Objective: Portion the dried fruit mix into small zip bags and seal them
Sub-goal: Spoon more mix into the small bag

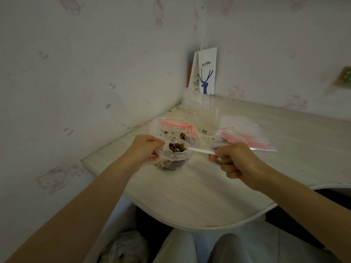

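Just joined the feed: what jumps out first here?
The right hand holds a white plastic spoon heaped with dried fruit at the mouth of the small zip bag that the left hand grips. Behind, in the corner, stands a white paper bag with a blue deer.

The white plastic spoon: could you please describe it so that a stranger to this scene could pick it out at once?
On the pale corner table, find the person's hands. The right hand pinches the spoon by its handle, its bowl heaped with dried fruit over the small zip bag that the left hand holds. It is the only opaque white utensil among clear plastic.
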